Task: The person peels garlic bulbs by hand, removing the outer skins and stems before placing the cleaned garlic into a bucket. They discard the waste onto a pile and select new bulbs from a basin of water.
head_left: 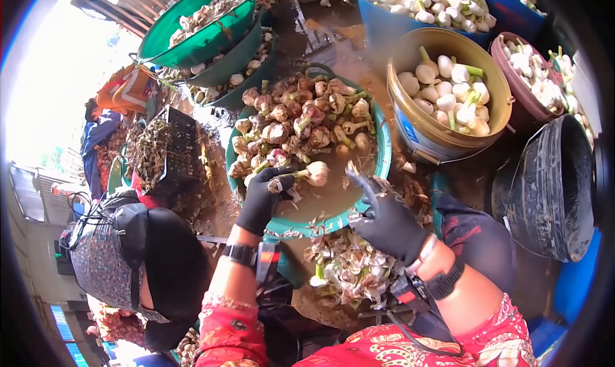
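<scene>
Pinches a garlic bulb by its stem with the black-gloved left grip, fingers pressed together around the stalk, bulb end pointing right. Holds it low over the near part of a teal basin, above murky water (the far part of the basin heaped with unpeeled, purple-streaked bulbs). Closes the right grip, gloved too, around a thin grey blade, tip raised and near the held bulb, apart from it. Sits over a pile of skins and cut stalks between the forearms, just below the basin.

Further right: a tan bucket of clean white bulbs, a maroon bowl with more, a black bucket nearest. Beyond, a blue tub piled with white bulbs. To the left, another person, head covered, beside a black crate of trimmings.
</scene>
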A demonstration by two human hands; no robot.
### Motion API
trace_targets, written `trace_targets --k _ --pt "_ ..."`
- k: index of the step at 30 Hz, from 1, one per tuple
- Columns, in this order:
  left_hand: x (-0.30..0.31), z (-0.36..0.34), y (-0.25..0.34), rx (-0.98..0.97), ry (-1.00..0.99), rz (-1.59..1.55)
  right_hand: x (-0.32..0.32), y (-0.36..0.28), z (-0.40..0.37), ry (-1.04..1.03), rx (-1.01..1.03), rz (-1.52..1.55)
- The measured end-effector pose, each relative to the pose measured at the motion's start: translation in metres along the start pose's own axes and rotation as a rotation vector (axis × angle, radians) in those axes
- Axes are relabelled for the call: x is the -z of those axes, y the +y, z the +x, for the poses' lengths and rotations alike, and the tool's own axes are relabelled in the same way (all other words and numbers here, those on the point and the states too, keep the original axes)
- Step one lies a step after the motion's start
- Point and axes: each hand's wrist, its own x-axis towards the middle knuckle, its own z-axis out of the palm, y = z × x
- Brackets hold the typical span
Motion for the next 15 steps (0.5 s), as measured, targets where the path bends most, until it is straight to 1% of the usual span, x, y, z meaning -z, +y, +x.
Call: trace_targets --k 1,2,3,5,6,7,9,10,11,13,14,15 --pt "-0.009 -0.024 0.022 -0.052 -0.124 -0.029 -0.002 0.0 0.001 0.054 0.087 0.111" --pt "-0.015 -0.043 0.035 -0.104 -0.246 -0.053 -0.005 0.004 0.001 -0.007 -0.096 0.132" --pt "-0.02 -0.056 0.038 -0.079 -0.236 -0.081 -0.002 -0.001 0.0 -0.007 -0.088 0.134" --pt "-0.032 -0.087 0.05 -0.424 -0.218 0.229 0.004 -0.011 0.0 -0.151 -0.144 0.591" --pt "-0.037 -0.098 0.047 -0.101 -0.163 -0.213 0.001 -0.008 -0.001 -0.082 -0.025 0.598" --pt "-0.043 -0.106 0.05 -0.123 -0.144 -0.304 -0.001 -0.006 -0.003 -0.086 -0.014 0.6" --pt "-0.049 -0.105 0.019 -0.165 -0.214 -0.589 -0.004 -0.004 -0.006 0.007 0.183 0.295" --pt "-0.061 -0.112 0.029 -0.101 -0.202 -0.566 -0.003 -0.015 -0.011 0.027 0.201 0.236" --pt "-0.063 -0.112 0.025 -0.154 -0.148 -0.373 -0.005 -0.014 -0.013 0.023 0.2 0.237" --pt "-0.075 -0.111 0.025 -0.198 -0.082 -0.483 -0.007 -0.013 -0.014 0.166 0.396 0.096" --pt "-0.08 -0.111 0.026 -0.194 -0.085 -0.484 -0.006 -0.015 -0.016 0.181 0.43 0.024" --pt "-0.084 -0.112 0.028 -0.216 -0.055 -0.482 -0.005 -0.014 -0.016 0.183 0.425 0.022"
